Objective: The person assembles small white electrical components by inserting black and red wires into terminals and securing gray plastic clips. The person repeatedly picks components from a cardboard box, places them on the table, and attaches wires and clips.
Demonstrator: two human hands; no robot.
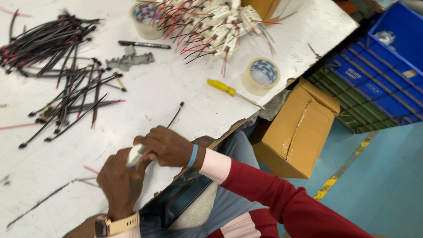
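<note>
Head view, looking down at the near edge of the white worktop (176, 88), and both hands are locked onto one small white part (133, 155). Left hand (121, 183) comes up from below, watch on the wrist, fingers curled around the lower end of that white piece. Right hand (166, 146) lies over the top, blue band on the wrist, fingers pressed together and clamped on the part's upper end. So the white part sits between the two hands, just above the worktop's near edge; how much of it is hidden in the palms, I cannot tell.

Just beyond the right hand, a single black wire (175, 115) lies alone on the worktop. Far left, a big heap of black cables with red tips (57, 66), spilling toward the middle. Beside that heap, a grey plastic piece (130, 59) and a black pen (143, 44). At the far side, a pile of white parts with red and black leads (207, 24), touching a tape roll (145, 20). To the right, a yellow-handled screwdriver (224, 88) lies just beside a second tape roll (261, 76). Off the worktop's right edge, an open cardboard box (295, 130) on the floor, and blue bins (387, 57) stacked further right.
</note>
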